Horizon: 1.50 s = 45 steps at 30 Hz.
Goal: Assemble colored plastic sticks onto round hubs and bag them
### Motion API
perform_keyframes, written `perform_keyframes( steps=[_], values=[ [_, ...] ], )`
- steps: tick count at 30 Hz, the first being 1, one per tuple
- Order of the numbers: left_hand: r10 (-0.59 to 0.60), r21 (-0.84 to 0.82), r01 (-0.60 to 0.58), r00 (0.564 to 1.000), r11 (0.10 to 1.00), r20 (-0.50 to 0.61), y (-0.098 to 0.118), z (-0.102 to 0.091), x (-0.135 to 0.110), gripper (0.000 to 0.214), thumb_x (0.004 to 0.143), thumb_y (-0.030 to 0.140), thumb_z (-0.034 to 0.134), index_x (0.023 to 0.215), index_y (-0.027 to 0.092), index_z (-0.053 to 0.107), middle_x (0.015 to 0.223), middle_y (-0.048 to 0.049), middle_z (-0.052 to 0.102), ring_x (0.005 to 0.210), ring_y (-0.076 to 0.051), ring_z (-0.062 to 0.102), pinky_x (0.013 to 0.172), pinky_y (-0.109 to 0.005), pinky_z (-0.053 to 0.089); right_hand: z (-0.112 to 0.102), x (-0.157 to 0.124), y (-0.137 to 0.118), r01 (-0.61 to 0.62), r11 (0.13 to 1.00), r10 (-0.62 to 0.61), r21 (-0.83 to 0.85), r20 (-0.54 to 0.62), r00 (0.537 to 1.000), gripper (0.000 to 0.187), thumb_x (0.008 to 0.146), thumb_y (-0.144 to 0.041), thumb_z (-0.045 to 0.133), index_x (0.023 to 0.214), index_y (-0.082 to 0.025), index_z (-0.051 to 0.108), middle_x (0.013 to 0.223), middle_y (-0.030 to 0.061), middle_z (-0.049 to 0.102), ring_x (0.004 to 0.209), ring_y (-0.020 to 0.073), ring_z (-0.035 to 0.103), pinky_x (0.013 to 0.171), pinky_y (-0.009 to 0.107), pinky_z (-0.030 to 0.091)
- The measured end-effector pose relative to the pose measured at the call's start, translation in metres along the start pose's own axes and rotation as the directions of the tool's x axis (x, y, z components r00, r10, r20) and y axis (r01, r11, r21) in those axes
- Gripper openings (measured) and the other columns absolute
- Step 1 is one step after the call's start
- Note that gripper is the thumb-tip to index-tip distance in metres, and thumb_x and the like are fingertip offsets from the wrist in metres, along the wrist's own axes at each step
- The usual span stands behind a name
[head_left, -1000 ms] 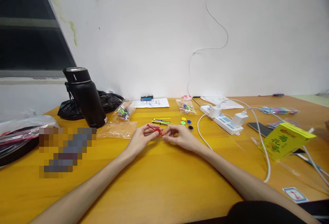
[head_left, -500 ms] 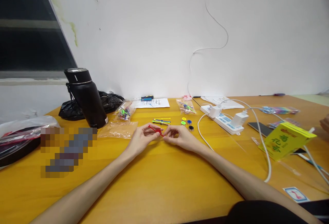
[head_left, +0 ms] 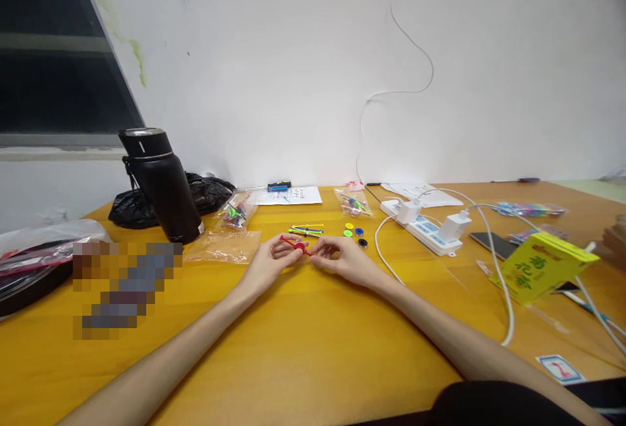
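Note:
Between my two hands is a small red plastic piece [head_left: 300,247], a round disc with a thin red stick through or against it. My left hand [head_left: 267,265] pinches it at the disc with thumb and fingers, and one stick end pokes out above the fingers. At the other end my right hand [head_left: 345,260] is closed, thumb and index at the stick's tip. Just beyond my fingers lie several thin coloured sticks [head_left: 306,229]. Small discs sit right of them: a yellow disc [head_left: 349,226], a green disc [head_left: 347,233], a blue disc [head_left: 360,232] and a black disc [head_left: 362,243].
Clear bags of coloured parts [head_left: 235,212] and a flat empty bag [head_left: 222,247] lie beyond my left hand. A black bottle [head_left: 163,191] stands left. Right are a power strip [head_left: 433,233] with cables, a yellow box [head_left: 540,267] and another person's blurred hand [head_left: 615,240].
My hands stay together on the red piece with barely any shift. The view has moved slightly, and the other person's hand at the right edge has come further into view.

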<state>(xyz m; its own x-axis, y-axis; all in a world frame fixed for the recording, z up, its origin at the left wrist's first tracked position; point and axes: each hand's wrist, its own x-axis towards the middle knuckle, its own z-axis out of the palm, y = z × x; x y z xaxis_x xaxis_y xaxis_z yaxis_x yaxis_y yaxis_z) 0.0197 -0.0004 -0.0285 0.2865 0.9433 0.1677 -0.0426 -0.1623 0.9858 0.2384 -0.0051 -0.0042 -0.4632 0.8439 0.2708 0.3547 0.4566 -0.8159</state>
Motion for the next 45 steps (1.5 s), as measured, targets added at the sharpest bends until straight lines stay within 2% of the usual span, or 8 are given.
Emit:
perform_keyframes(
  steps=[6,14,20,25,27,32,38,45],
  values=[
    [0.064,0.056,-0.067,0.996,0.996,0.055,0.004,0.001,-0.002,0.037,0.081,0.043,0.077,0.108,0.019,0.069,0.116,-0.0107,0.073,0.108,-0.024,0.070,0.098,-0.038,0.054,-0.005,0.003,0.002,0.039,0.999,-0.041,-0.022,-0.093,0.995,0.020,0.092,-0.037,0.065,0.098,-0.020,0.073,0.098,0.0056,0.074,0.089,0.0200,0.065,0.081,0.033,0.048],
    [0.098,0.195,-0.122,0.987,0.973,0.130,0.013,0.008,-0.014,0.027,0.084,0.036,0.073,0.106,0.020,0.070,0.112,-0.0086,0.074,0.098,-0.022,0.073,0.090,-0.036,0.058,-0.004,0.004,0.002,0.048,0.993,-0.037,0.108,-0.102,0.994,0.023,0.093,-0.040,0.064,0.099,-0.019,0.073,0.103,0.0065,0.074,0.098,0.0214,0.067,0.088,0.033,0.049],
    [0.189,0.327,-0.202,0.979,0.923,0.073,0.023,0.004,-0.010,0.021,0.085,0.035,0.069,0.099,0.020,0.073,0.102,-0.0080,0.076,0.097,-0.023,0.072,0.092,-0.037,0.056,-0.003,0.007,0.006,0.053,0.979,-0.021,0.196,-0.161,0.987,0.034,0.092,-0.043,0.066,0.117,-0.021,0.069,0.110,0.0082,0.072,0.101,0.0204,0.066,0.084,0.031,0.050],
    [0.097,0.360,-0.088,0.995,0.929,-0.006,0.044,-0.010,-0.014,0.031,0.083,0.043,0.071,0.103,0.020,0.069,0.105,-0.0098,0.074,0.090,-0.024,0.073,0.063,-0.028,0.058,-0.005,0.007,0.009,0.019,0.984,0.013,0.176,-0.177,0.984,0.030,0.094,-0.041,0.061,0.112,-0.018,0.068,0.097,0.0069,0.073,0.090,0.0179,0.066,0.077,0.029,0.049],
    [0.118,0.414,-0.100,0.993,0.905,-0.017,0.056,-0.018,-0.025,0.031,0.083,0.046,0.071,0.101,0.020,0.068,0.110,-0.0095,0.071,0.092,-0.024,0.073,0.064,-0.028,0.059,-0.004,0.005,0.007,0.011,0.990,0.010,0.138,-0.150,0.989,0.026,0.095,-0.039,0.060,0.108,-0.018,0.069,0.096,0.0064,0.073,0.089,0.0179,0.067,0.078,0.029,0.048],
    [0.172,0.660,-0.105,0.984,0.744,-0.037,0.074,-0.062,-0.070,0.031,0.087,0.050,0.065,0.100,0.022,0.068,0.108,-0.0067,0.072,0.095,-0.023,0.070,0.087,-0.035,0.057,0.000,0.000,0.004,-0.024,0.995,0.027,0.097,-0.029,0.999,0.022,0.095,-0.034,0.060,0.104,-0.018,0.071,0.092,0.0059,0.074,0.082,0.0175,0.068,0.078,0.030,0.050],
    [0.105,0.936,0.130,0.979,0.328,-0.173,0.064,-0.127,-0.112,0.041,0.085,0.063,0.060,0.100,0.027,0.071,0.105,-0.0043,0.074,0.092,-0.029,0.067,0.082,-0.036,0.051,0.001,0.000,0.006,-0.043,0.995,0.042,0.089,0.014,0.999,0.017,0.094,-0.028,0.059,0.100,-0.017,0.070,0.087,0.0061,0.074,0.082,0.0182,0.070,0.078,0.031,0.052],
    [0.017,0.935,0.230,0.970,0.271,-0.244,0.048,-0.136,-0.122,0.044,0.086,0.065,0.054,0.094,0.026,0.073,0.109,-0.0065,0.071,0.092,-0.029,0.068,0.080,-0.034,0.048,-0.001,-0.002,0.004,-0.049,0.997,0.047,0.052,0.037,0.998,0.015,0.094,-0.022,0.058,0.100,-0.016,0.070,0.087,0.0069,0.074,0.082,0.0183,0.070,0.078,0.030,0.053]
  ],
)
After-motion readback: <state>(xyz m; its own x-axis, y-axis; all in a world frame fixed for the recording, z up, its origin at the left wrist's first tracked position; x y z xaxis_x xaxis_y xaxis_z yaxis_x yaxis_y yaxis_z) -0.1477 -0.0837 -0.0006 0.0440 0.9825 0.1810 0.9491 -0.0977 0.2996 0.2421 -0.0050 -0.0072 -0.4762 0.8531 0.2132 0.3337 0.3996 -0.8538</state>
